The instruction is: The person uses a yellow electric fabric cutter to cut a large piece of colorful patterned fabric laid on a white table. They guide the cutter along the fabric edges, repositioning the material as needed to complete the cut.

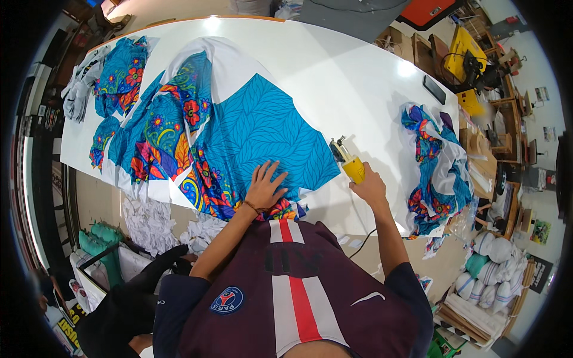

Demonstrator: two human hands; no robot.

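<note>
- Stacked pieces [121, 77], probably cut, are lying by the table's [325, 68] left edge.
- Patterned fabric [268, 128] is reaching the near edge, trimming looking unfinished.
- Left hand [264, 191] is pressing it, fingers wide.
- Right hand [370, 188] is gripping a yellow cutter [353, 169].
- Crumpled cloth [439, 170] is lying by the right edge.

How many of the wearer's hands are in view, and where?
2: the left hand is spread on the teal leaf-patterned fabric; the right hand holds the yellow handheld tool. Neither is hidden.
</note>
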